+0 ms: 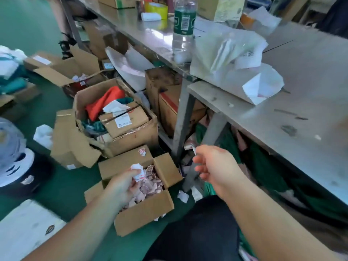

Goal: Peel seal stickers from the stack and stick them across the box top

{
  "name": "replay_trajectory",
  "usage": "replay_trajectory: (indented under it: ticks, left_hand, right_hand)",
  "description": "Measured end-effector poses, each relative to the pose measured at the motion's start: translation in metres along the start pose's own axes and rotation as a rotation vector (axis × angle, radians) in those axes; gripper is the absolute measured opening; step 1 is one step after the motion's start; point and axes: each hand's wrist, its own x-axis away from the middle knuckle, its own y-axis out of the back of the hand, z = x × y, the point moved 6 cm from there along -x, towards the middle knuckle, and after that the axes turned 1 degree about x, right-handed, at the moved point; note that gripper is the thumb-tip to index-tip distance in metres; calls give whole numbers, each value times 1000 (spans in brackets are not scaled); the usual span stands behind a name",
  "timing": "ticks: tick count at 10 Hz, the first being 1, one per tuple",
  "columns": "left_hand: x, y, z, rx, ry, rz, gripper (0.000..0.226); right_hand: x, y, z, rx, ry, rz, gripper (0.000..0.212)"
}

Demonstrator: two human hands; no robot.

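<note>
The left hand (122, 187) sits in the lower middle of the frame, over a small open carton (145, 215) standing on the green floor (56, 185). Its grip is curled around a crumpled bunch of white slips (138, 171) printed in red, held at the fingertips just above the carton's mouth. The carton is filled with a loose heap of pinkish and white paper scraps (150, 185). One red-and-white sticker (142, 150) lies on its far flap.

The right hand (212, 166) is to the right of centre, raised in front of a grey counter leg (212, 132). Its grip pinches a small white strip (194, 150) between thumb and forefinger. The other fingers are loosely curled below. The strip is too blurred to read.

A few white paper bits (183, 195) lie on the floor between the carton and the person's dark trouser knee (197, 232).

Above the small carton, in the middle left, a larger cardboard box (135, 138) holds a red cloth (105, 102) and a labelled parcel (124, 119). The steel counter (282, 117) runs across the upper right. It carries a clear water bottle (183, 29) with a green label, crumpled clear plastic bags (226, 59) and, at the top edge, a yellow tape roll (158, 8). More boxes are stacked beneath it.
</note>
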Motion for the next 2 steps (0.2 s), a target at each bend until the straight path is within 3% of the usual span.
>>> replay_trajectory:
  ticks: [2]
  left_hand:
    - [-78, 24, 11, -51, 59, -167, 6]
  right_hand:
    - [-24, -17, -10, 30, -88, 22, 14]
